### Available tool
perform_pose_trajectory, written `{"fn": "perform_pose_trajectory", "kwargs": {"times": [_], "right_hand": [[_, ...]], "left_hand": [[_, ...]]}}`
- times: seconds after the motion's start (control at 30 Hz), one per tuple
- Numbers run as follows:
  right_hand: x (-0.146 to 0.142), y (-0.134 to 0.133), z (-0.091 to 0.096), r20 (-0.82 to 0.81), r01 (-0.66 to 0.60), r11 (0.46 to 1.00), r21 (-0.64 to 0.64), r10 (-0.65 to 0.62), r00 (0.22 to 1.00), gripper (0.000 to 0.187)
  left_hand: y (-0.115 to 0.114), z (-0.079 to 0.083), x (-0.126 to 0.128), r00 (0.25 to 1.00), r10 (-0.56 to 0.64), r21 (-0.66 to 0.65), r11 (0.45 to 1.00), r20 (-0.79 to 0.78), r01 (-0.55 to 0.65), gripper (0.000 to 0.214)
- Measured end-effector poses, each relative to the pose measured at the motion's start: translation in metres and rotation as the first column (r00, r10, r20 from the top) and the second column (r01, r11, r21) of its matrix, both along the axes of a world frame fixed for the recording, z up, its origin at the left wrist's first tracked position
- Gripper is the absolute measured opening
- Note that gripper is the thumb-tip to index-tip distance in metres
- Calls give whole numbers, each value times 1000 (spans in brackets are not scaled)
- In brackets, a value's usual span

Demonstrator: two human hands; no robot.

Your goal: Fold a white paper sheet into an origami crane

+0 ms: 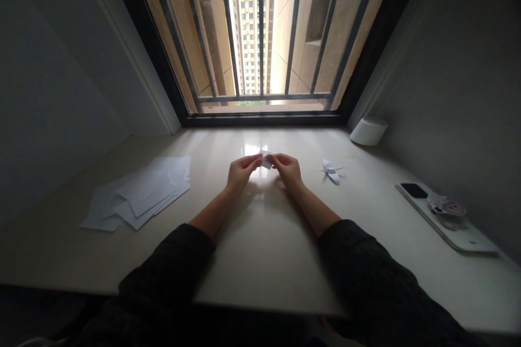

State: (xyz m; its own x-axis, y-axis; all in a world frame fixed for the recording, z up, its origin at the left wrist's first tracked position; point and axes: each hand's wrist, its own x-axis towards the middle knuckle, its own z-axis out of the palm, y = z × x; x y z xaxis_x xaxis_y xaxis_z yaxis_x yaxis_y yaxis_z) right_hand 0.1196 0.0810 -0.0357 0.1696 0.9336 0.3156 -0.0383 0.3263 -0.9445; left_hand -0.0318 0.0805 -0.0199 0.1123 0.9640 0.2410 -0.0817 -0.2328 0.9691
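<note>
A small folded piece of white paper (266, 161) is held up between both hands over the middle of the sill. My left hand (243, 169) pinches its left side between thumb and fingers. On the other side, my right hand (287, 169) grips the paper's right part the same way. The fingertips hide much of the folds. To the right of my right hand lies a white paper crane (331, 172) with its wings spread. Sheets of white paper (146, 190) lie in a loose, overlapping pile left of my left hand.
A pale, glossy sill (260, 260) carries everything, its front edge close to me. A phone (448, 222) with a decorated grip lies at the right. A white cylindrical object (368, 131) rests near the back right corner. Behind stands a barred window (260, 49).
</note>
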Motion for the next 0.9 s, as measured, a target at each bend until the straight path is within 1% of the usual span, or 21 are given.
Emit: {"fn": "perform_pose_trajectory", "kwargs": {"times": [0.1, 0.37, 0.53, 0.77, 0.9], "right_hand": [[-1, 0, 1, -24, 16, 1000, -12, -17, 1000, 33], [-3, -3, 2, -49, 67, 996, -63, -70, 996, 32], [-4, -5, 4, -73, 53, 996, -75, -59, 996, 34], [-4, -5, 5, -108, 16, 996, -83, -25, 994, 29], [-4, -4, 3, -88, 16, 998, -65, -22, 996, 31]], "left_hand": [[-1, 2, 1, 998, 44, -37, 998, 50, -42, 39], [-4, 3, 3, 995, 49, -42, 998, 92, -45, 39], [-2, 0, 3, 993, 44, -62, 997, 108, -37, 39], [1, -2, 1, 980, 57, -162, 986, 193, -26, 40], [3, -2, 0, 972, 74, -181, 983, 222, -33, 41]]}}
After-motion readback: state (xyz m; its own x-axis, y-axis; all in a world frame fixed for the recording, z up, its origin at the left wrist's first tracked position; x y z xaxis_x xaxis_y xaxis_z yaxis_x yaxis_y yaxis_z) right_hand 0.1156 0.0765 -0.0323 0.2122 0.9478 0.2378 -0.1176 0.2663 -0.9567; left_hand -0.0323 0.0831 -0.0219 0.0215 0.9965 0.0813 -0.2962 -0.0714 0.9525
